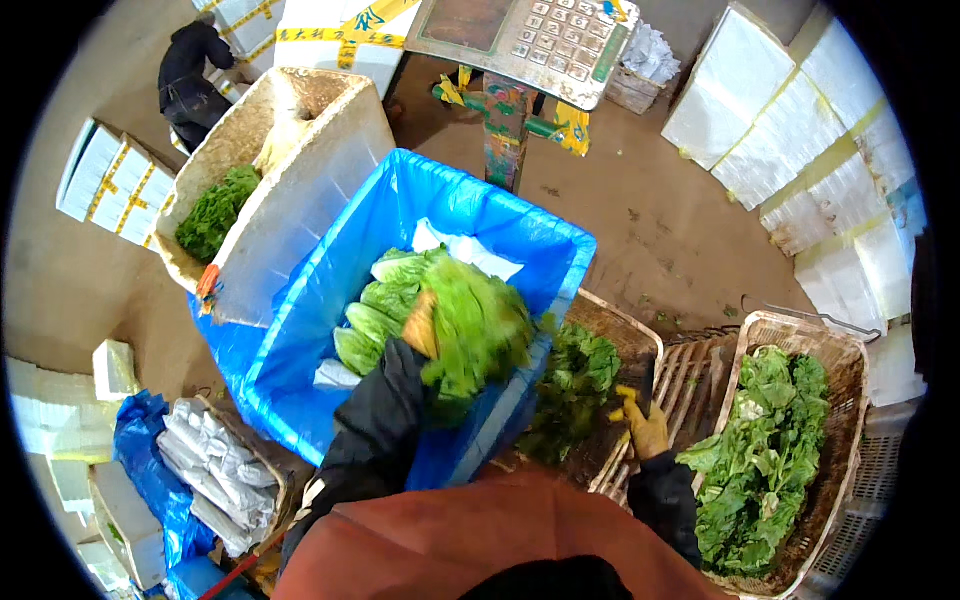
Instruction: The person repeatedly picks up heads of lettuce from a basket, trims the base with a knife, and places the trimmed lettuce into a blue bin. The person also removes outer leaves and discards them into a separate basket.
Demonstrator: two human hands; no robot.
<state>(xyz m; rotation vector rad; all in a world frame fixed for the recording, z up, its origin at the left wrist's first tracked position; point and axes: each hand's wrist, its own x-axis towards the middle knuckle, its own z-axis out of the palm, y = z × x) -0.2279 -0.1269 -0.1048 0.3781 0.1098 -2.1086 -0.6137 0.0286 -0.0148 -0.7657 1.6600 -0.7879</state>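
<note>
My left hand (421, 324), in a tan glove, holds a leafy green lettuce (476, 322) inside a box lined with blue plastic film (330, 232). Several romaine lettuce heads (367, 326) lie in a row beside that hand, with white sheets (469, 251) around them. My right hand (646, 426), in a yellowish glove, grips a dark-bladed knife (647, 382) with a yellow handle. Left of it, dark leafy greens (581, 367) fill part of a dirty plastic basket (622, 322).
A second basket (750, 330) of leaves stands at right. Beyond the blue-lined box are a stained foam box (330, 157) and a scale with a keypad (559, 37). White foam boxes (780, 127) are stacked at right. A person (191, 75) bends at upper left. Silver-white packs (217, 472) lie lower left.
</note>
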